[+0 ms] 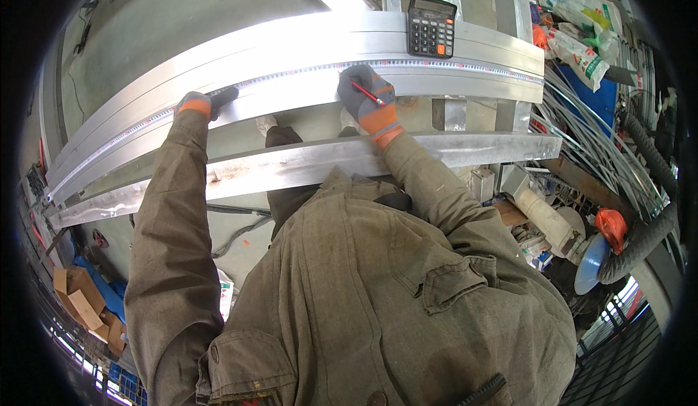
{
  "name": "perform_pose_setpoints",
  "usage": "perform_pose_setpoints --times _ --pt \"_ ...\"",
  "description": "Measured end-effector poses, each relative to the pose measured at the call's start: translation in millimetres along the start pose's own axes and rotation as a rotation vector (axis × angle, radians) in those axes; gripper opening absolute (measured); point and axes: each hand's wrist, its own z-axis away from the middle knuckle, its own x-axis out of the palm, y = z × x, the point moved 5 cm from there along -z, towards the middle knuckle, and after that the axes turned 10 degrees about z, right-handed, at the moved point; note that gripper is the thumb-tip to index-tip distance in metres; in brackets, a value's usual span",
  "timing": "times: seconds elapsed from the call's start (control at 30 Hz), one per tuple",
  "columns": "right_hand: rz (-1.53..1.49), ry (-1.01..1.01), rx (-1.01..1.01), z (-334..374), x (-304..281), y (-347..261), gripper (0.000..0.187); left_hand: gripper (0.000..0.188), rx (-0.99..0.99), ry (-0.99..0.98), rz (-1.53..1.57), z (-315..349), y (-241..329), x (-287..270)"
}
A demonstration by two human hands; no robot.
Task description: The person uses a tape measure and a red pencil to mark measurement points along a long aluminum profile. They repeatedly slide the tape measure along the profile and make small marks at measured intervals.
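Note:
A long measuring tape [291, 71] lies stretched along several silvery metal bars [305, 39] set side by side. My right hand [367, 97], in a grey and orange glove, rests at the tape with its fingers closed round a red pencil [368, 93]. The pencil's tip is hidden by the glove. Farther left, my left hand [209, 105] lies on the nearest bar beside the tape, gloved the same way. Its visible fingers stretch to the right with nothing seen in them. A black calculator [431, 27] sits on the bars beyond my right hand.
A separate metal bar [291, 167] runs nearer my body. Cross beams [518, 13] extend away beneath the work. At right are thin metal rods [603, 137], plastic bags [578, 53], a grey hose [640, 239] and an orange-red bag [612, 228]. A cardboard box [86, 306] is low left.

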Motion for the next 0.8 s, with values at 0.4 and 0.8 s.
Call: perform_pose_setpoints --times 0.4,0.8 --pt "-0.037 -0.033 0.024 -0.2 2.2 4.0 0.008 0.086 0.0 0.002 -0.012 -3.4 -0.2 1.8" --pt "-0.016 -0.006 -0.03 -1.8 2.7 4.3 0.007 0.087 0.002 0.002 -0.024 -7.9 -3.0 4.0"
